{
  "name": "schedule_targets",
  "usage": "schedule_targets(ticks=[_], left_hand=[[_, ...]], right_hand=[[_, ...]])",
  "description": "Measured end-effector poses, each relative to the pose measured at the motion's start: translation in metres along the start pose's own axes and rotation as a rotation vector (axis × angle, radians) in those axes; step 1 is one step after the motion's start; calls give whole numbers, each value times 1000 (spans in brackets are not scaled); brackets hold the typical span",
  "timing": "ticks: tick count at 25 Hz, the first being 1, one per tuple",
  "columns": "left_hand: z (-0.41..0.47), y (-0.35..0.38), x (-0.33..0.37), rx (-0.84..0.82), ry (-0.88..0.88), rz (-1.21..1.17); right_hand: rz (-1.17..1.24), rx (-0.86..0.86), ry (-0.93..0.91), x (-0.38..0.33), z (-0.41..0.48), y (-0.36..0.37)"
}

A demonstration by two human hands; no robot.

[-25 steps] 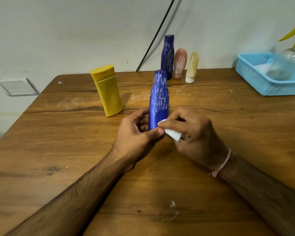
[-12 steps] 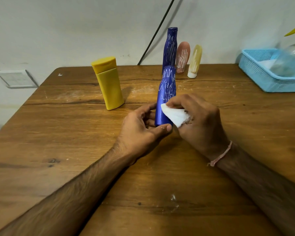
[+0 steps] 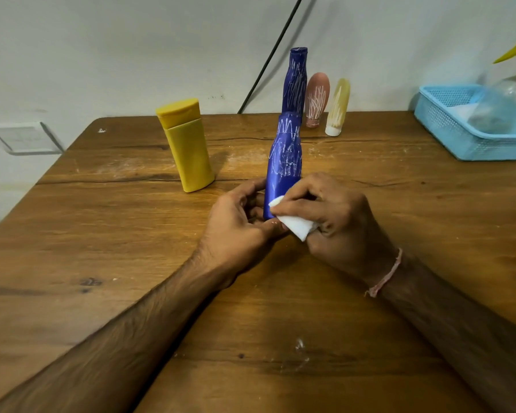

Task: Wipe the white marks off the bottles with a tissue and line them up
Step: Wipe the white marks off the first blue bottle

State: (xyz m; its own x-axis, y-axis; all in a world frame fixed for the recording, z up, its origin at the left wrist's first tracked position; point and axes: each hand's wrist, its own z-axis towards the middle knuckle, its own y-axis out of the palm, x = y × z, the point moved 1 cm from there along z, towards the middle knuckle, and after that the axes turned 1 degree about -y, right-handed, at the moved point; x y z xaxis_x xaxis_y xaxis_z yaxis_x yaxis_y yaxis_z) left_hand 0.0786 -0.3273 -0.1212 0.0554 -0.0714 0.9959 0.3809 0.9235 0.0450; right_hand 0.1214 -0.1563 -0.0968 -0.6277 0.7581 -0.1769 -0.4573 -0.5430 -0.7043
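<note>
Near the middle of the counter (image 3: 102, 234), the left hand (image 3: 239, 222) curls round the base of an upright, white-scribbled blue bottle (image 3: 283, 168), and the right hand (image 3: 337, 216) pinches a folded tissue (image 3: 295, 225) against its lower side. Just beyond, to the left, stands a yellow bottle (image 3: 188, 150). Along the far edge stand a second blue bottle (image 3: 295, 81), a pink bottle (image 3: 317, 98) and a cream bottle (image 3: 337, 105), all marked.

Table (image 3: 102, 234): wood, brown, visible grain, low sheen, chalky white smears.
Near blue bottle (image 3: 285, 162): smooth plastic, glossy, white scribbles over the upper part.
Tissue (image 3: 298, 226): white paper, soft, matt.
Yellow bottle (image 3: 189, 153): smooth plastic, satin.
Far blue bottle (image 3: 295, 81): glossy plastic, white scribbles.
Basket (image 3: 459, 138): light blue plastic, perforated mesh walls.
</note>
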Motion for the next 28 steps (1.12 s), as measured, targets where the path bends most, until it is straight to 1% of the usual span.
schedule_targets(ticks=[1, 4, 5, 8, 9, 12, 13, 16, 19, 20, 23, 24, 26, 27, 28], left_hand=[[0, -1, 1, -4, -7, -10], [-1, -2, 1, -29, -11, -9], [0, -1, 1, -30, 1, 9], [-1, 0, 1, 3, 33, 63], [-1, 0, 1, 1, 40, 81], [-2, 0, 2, -8, 52, 147], [-2, 1, 3, -1, 66, 177], [-4, 3, 5, 20, 89, 221], [-4, 2, 5, -5, 62, 195], [-4, 3, 5, -6, 57, 185], [-5, 4, 7, 3, 59, 136], [-5, 2, 6, 2, 52, 125], [-5, 1, 5, -16, 26, 114], [-5, 0, 5, -28, 12, 100], [-4, 1, 4, -33, 5, 71]], right_hand=[[0, -4, -2, 0, 0, -1], [-82, 109, 118, 8, 2, -7], [-97, 125, 119, 7, 3, -5], [-71, 36, -9, -3, 1, 5], [-75, 38, -9, -1, 1, 3], [-143, 157, 110, 6, 4, -4], [-151, 157, 109, 3, 4, -1], [-145, 72, 21, -6, 3, 8], [-178, 173, 125, 7, 5, -5], [-182, 173, 127, 6, 5, -5], [-182, 65, 16, -7, 2, 6], [-186, 72, 26, -4, 2, 5], [-190, 157, 116, 8, 4, -5], [-188, 173, 134, 10, 3, -7], [-182, 159, 112, 8, 2, -5]])
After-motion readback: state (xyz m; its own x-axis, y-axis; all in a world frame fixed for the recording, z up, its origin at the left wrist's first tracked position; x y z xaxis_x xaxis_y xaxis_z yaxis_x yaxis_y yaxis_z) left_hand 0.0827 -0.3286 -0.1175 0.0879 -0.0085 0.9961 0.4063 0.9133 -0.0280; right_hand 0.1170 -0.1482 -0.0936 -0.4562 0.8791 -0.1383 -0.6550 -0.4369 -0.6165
